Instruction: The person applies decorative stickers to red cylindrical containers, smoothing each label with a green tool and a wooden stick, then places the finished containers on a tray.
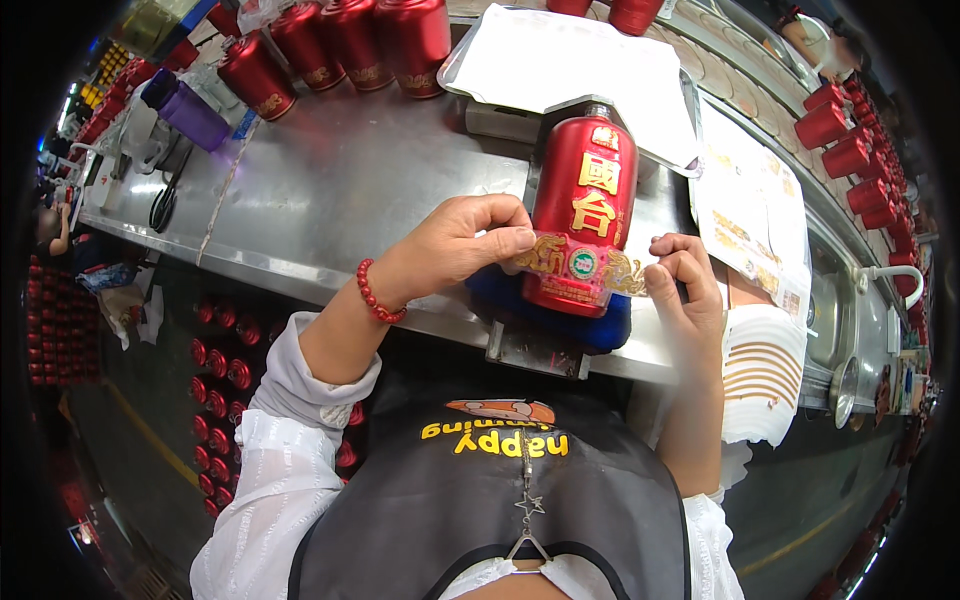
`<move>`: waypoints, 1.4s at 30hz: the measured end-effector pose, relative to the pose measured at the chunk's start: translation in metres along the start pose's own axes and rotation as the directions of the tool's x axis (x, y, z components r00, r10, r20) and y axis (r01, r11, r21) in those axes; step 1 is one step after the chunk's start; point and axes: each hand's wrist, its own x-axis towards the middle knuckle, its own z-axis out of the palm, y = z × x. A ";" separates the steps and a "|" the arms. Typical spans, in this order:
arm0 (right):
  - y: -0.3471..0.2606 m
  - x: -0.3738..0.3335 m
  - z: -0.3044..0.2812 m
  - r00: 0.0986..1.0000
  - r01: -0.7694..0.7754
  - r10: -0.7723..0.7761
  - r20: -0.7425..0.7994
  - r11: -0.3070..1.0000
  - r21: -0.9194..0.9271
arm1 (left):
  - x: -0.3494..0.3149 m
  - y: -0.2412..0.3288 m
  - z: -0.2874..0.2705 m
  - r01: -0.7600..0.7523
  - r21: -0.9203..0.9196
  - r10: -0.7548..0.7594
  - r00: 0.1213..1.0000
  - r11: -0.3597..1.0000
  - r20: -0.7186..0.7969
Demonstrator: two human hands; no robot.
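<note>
A glossy red bottle [583,205] with gold lettering lies in front of me on a dark blue pad [607,332], its neck pointing away. Across its lower part stretches a clear decal strip [583,265] with gold ornament and a small green-and-white round mark. My left hand [470,238], with a red bead bracelet on the wrist, pinches the strip's left end between thumb and forefinger against the bottle's side. At the other end, my right hand [690,280] has its fingers curled, with the thumb and forefinger on the strip's gold edge. The bottle's underside is hidden.
Several red bottles [360,50] stand at the back left of the metal table [330,170], near a purple drinking bottle [187,110] and black scissors [163,208]. White sheets [570,60] lie behind the work. Patterned decal sheets [750,200] and a paper stack [765,365] are at right.
</note>
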 end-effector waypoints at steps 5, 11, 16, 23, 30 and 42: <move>0.001 0.000 0.000 0.999 -0.038 0.038 0.026 0.999 0.006 | 0.001 -0.001 0.000 -0.016 -0.003 0.016 1.000 1.000 0.009; 0.006 0.001 0.003 1.000 -0.020 0.019 0.010 1.000 0.019 | 0.002 -0.002 0.000 -0.028 0.008 0.028 1.000 1.000 0.007; 0.012 0.003 0.006 0.999 0.052 -0.052 -0.009 0.998 -0.030 | 0.001 -0.002 0.000 -0.027 0.040 0.027 1.000 0.999 -0.004; 0.017 0.000 0.000 0.999 -0.034 0.032 -0.016 0.988 -0.148 | -0.002 0.001 0.003 -0.104 0.518 0.246 0.945 0.849 -0.215; 0.002 0.004 0.020 0.993 0.014 -0.011 0.118 1.000 -0.022 | 0.000 -0.021 0.043 -0.189 0.521 0.394 0.863 0.833 -0.317; 0.006 0.003 0.023 0.989 -0.024 0.027 0.147 0.999 -0.021 | 0.000 -0.036 0.035 -0.242 0.482 0.381 0.899 0.842 -0.214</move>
